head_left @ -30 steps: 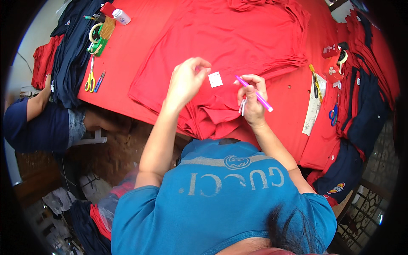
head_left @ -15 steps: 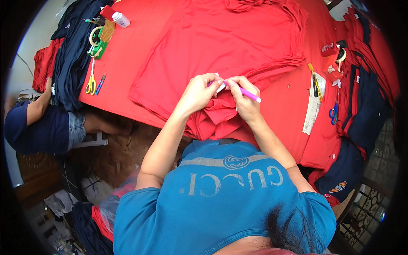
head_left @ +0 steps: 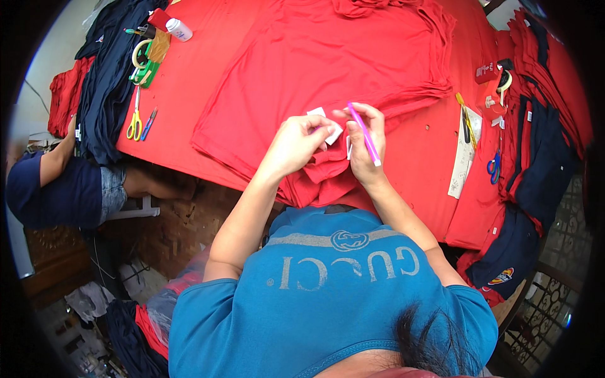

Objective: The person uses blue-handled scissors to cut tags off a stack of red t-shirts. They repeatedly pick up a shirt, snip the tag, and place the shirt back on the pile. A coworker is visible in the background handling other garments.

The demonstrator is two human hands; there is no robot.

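Red tabletop (head_left: 165,120) fills the upper part of the view, with navy garments (head_left: 107,82) piled along its left edge. Near them a white bottle (head_left: 179,29) sits beside a red box (head_left: 159,18); neither one's contents can be seen. A second red carton (head_left: 486,74) is near the right edge, and below the table on the left, a clear plastic bag (head_left: 179,283) shows red and bluish fabric through it.

Both hands are over the near end of a spread red garment (head_left: 328,60), close together but apart. The left hand (head_left: 296,142) pinches a small white label (head_left: 334,133) between thumb and fingertips; another white label (head_left: 316,112) shows just beyond it. The right hand (head_left: 367,148), loosely curled, holds a purple pen (head_left: 364,133) slantwise across its fingers, with a white piece (head_left: 348,148) at its palm side.
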